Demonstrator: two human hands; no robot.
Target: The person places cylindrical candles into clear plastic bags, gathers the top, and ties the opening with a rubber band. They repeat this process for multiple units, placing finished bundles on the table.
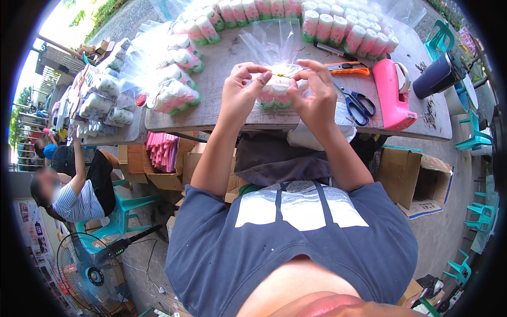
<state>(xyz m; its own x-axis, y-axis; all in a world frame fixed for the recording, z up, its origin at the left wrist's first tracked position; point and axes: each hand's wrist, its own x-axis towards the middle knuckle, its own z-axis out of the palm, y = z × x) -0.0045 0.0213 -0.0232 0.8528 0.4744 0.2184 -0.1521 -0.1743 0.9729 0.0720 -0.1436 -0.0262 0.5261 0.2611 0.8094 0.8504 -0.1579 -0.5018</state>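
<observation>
A clear plastic bag (268, 43) of white rolls (274, 96) with pink and green patterned sides stands at the table's front edge, its loose top flaring away from me. Around its gathered neck runs a thin gold twist tie (281, 75). My left hand (242, 89) pinches one end of the tie between thumb and forefinger. On the other side my right hand (316, 96) pinches at the tie too, though its fingertips partly hide the end. Both hands are closed, just above the rolls.
Bagged rolls (177, 95) line the table's left and far sides. To the right lie an orange cutter (348, 67), a black marker (330, 50), blue scissors (360, 105), a pink tape dispenser (392, 98) and a dark tumbler (439, 75). A person (79, 195) sits at left near a fan (92, 272).
</observation>
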